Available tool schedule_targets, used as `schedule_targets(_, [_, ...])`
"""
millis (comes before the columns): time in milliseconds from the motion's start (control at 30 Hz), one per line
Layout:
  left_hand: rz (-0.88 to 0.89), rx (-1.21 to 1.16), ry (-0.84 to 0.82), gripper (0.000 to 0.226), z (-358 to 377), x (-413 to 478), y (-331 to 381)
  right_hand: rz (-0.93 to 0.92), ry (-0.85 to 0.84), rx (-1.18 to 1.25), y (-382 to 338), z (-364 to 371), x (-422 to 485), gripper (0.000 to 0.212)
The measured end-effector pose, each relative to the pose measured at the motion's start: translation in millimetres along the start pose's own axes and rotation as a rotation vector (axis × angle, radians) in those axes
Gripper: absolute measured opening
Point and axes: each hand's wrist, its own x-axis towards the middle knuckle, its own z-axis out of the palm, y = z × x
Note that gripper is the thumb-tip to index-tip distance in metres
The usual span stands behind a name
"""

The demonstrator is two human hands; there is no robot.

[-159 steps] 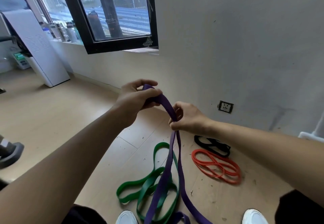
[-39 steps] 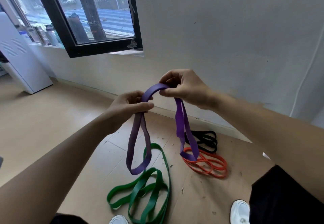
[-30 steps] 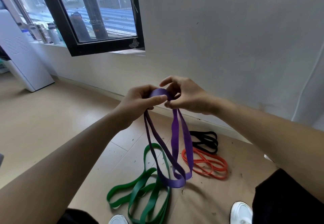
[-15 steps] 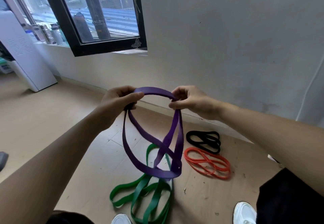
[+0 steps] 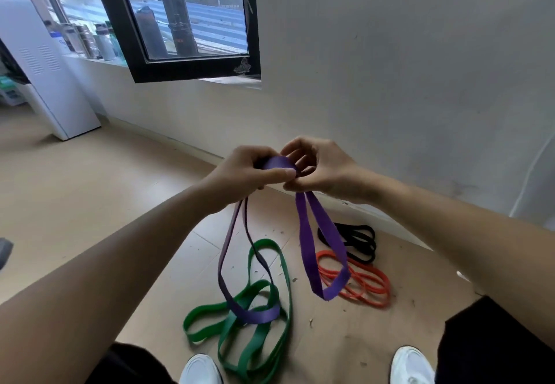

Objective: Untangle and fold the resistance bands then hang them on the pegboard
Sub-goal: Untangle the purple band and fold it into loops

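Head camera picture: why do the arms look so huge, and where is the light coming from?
Head view: the wide-angle lens swells the forearms near the edges; daylight enters through the window; the purple band looks sharp.

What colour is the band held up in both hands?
Purple. The band shows best in the head view.

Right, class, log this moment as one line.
step: folding purple band | left hand: grips band | right hand: pinches band | floor: green band, orange band, black band | pegboard: unseen
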Motion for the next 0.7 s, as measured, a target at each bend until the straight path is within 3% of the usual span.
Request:
schedule_targets(300, [0.028, -0.356, 0.211, 0.025, -21, -1, 2, 0.239, -0.226, -0.075, 75, 41, -15, 0.020])
schedule_targets(533, [0.016, -0.398, 0.241, 0.034, -36, -10, -11, 0.410, -0.295, -0.079, 116, 78, -14, 0.008])
schedule_targets(700, [0.005, -0.401, 0.316, 0.022, -50, -15, -21, 0.491, -0.386, -0.119, 147, 86, -20, 0.016])
